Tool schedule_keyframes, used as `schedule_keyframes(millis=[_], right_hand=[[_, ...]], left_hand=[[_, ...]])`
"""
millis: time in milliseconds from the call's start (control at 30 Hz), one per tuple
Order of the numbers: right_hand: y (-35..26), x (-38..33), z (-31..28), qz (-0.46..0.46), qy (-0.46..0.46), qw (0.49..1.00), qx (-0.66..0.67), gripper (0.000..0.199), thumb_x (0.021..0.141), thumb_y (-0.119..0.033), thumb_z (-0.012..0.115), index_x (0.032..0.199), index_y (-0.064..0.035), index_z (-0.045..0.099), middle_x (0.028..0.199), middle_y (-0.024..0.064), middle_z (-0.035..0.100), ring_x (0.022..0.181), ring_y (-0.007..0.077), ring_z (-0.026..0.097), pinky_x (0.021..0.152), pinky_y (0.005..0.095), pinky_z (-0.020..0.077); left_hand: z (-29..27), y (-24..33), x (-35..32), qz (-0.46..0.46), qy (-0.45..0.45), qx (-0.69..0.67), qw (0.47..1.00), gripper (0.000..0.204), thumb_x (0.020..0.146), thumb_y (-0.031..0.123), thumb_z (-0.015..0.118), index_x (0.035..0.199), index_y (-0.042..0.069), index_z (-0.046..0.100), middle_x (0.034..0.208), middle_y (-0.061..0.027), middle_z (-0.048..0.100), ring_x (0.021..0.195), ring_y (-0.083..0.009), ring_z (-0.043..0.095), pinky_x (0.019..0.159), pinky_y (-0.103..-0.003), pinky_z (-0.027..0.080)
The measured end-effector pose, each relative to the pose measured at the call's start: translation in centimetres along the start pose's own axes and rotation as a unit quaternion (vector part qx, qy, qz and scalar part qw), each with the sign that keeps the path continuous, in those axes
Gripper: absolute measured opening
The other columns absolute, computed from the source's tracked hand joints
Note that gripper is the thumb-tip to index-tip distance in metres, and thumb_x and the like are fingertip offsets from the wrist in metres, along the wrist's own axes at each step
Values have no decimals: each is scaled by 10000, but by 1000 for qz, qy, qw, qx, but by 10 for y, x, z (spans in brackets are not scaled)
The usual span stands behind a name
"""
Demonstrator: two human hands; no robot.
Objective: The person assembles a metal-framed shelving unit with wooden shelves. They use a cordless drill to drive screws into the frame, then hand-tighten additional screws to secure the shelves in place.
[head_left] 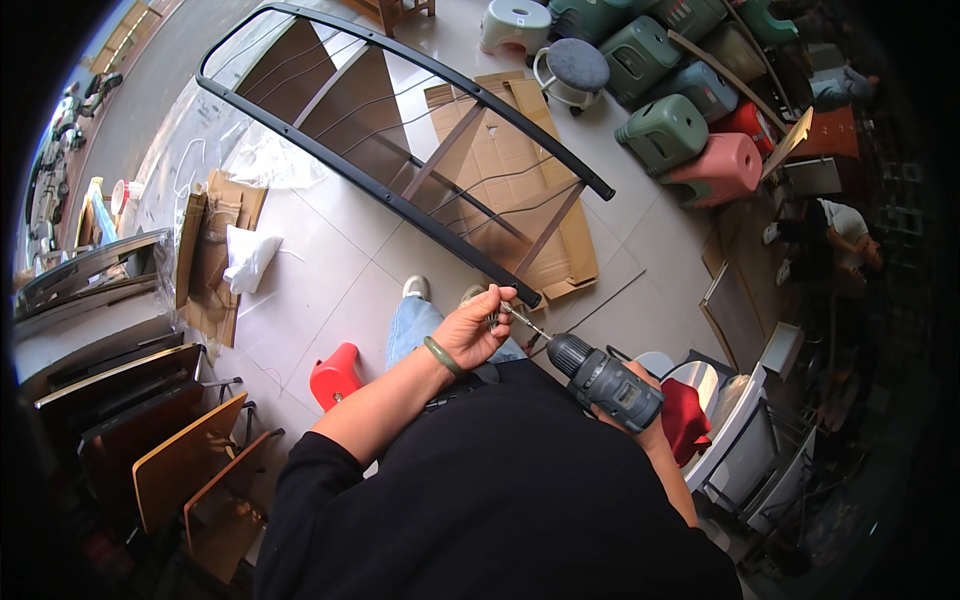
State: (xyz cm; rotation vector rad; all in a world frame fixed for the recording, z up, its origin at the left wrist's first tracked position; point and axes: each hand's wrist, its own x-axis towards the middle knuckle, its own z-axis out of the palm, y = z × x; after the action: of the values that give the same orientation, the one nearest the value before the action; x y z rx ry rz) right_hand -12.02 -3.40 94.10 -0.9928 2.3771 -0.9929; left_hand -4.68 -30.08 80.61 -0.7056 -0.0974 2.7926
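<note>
Left hand (473, 328) has its fingertips pinched nearly closed around the bit (523, 321) sticking out of the cordless drill (605, 382), thumb on top, the other fingers curled under. There's a green bangle (443, 357) on that wrist. The right hand (640, 428) is mostly hidden behind the drill's grey body, so all I can say is it's wrapped around the grip; can't see how the fingers sit. Drill is held just in front of the black shirt, chuck pointing up-left toward the left hand.

Further out: a flattened brown cardboard box (520, 190) lies on the tiled floor under a long black metal frame (400, 130) with thin wires strung across it. Left of that, more torn cardboard (215, 250) with a crumpled white plastic bag (250, 255) on it. A red plastic stool (335, 372) sits by the jeans leg. A pile of green, pink and red stools (690, 130) is stacked at the top right. Wooden panels (190, 460) lean lower left, cut off in the dark edge. Right side is murky; someone crouches there, hard to make out.
</note>
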Motion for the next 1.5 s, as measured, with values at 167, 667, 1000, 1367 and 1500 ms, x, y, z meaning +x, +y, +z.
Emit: schedule_keyframes(millis=[167, 667, 1000, 1367, 1500], right_hand=[[-4, -1, 1, -7, 4, 1000, -12, 398, 653, -98, 803, 1012, -22, 648, 944, 99, 679, 809, 269, 695, 731, 323, 545], [-13, -2, 0, 16, 6, 1000, -11, 380, 661, -100, 801, 1004, -28, 654, 944, 102, 670, 802, 273, 685, 727, 335, 541], [-14, 3, 0, 16, 12, 1000, 10, 367, 663, -84, 796, 996, -26, 653, 944, 102, 669, 808, 268, 687, 735, 328, 541], [-14, 7, 1, 20, 7, 1000, 0, 368, 656, -94, 804, 985, -25, 653, 937, 98, 666, 791, 264, 690, 724, 324, 540], [-13, 6, 1, 38, 6, 999, 4, 387, 656, -105, 804, 1003, -28, 650, 941, 98, 668, 795, 264, 692, 725, 323, 540]], left_hand=[[3, 1, -2, 7, 16, -12, 1000, 263, 948, 279, 646, 1072, 52, 689, 905, -11, 644, 749, -121, 563, 609, -222, 454], [-1, 2, 0, 39, 14, 49, 998, 247, 938, 231, 667, 1085, 33, 675, 913, -17, 653, 750, -119, 582, 583, -224, 460], [1, 3, 0, 54, 10, 65, 996, 277, 934, 222, 676, 1109, 9, 655, 878, -17, 630, 762, -104, 571, 592, -213, 455], [0, 5, 3, 54, 25, 64, 996, 278, 924, 216, 688, 1105, 9, 646, 844, -27, 627, 755, -111, 571, 588, -216, 454], [0, 5, 2, 52, 19, 65, 996, 285, 930, 212, 681, 1125, 8, 643, 861, -30, 637, 765, -112, 576, 591, -218, 455]])
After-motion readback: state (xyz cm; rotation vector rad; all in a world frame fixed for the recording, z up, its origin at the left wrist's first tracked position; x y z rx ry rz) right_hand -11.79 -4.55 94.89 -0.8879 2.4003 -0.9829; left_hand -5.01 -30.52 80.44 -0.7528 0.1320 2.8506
